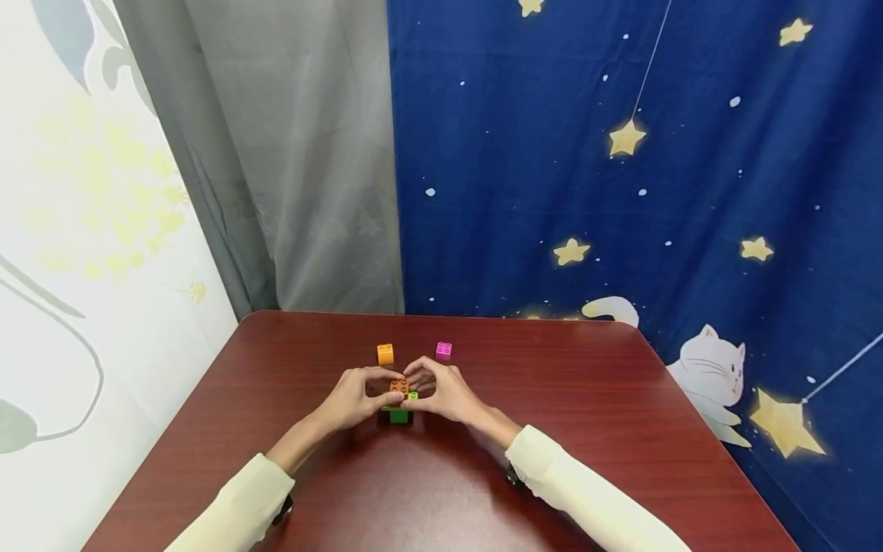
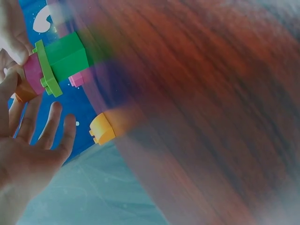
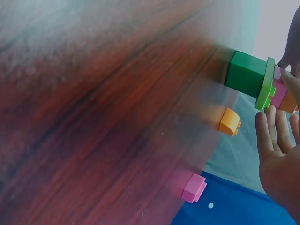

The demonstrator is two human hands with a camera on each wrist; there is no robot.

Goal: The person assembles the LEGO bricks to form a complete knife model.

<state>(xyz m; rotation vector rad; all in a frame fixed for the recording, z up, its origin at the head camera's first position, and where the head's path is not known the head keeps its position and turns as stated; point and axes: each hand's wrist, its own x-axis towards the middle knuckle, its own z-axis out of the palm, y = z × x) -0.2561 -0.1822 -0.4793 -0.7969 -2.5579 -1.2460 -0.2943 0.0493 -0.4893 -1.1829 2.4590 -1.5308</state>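
Note:
A stack of toy building bricks stands on the table in front of me. Its base is a dark green brick (image 2: 68, 56), topped by a light green plate (image 2: 48, 70). Above that plate sits a pink brick (image 2: 33, 72), and an orange-brown brick (image 1: 399, 385) forms the top. My left hand (image 1: 350, 399) pinches the orange-brown brick between thumb and index finger. From the other side my right hand (image 1: 450, 394) holds the stack near the pink brick, its thumb against it; its fingertips are partly hidden.
Behind the stack, a yellow-orange brick with a curved side (image 1: 385, 354) lies on the reddish-brown table (image 1: 552, 383). A separate pink brick (image 1: 444, 350) stands to its right. Grey and blue curtains (image 1: 497, 192) hang beyond the table's far edge.

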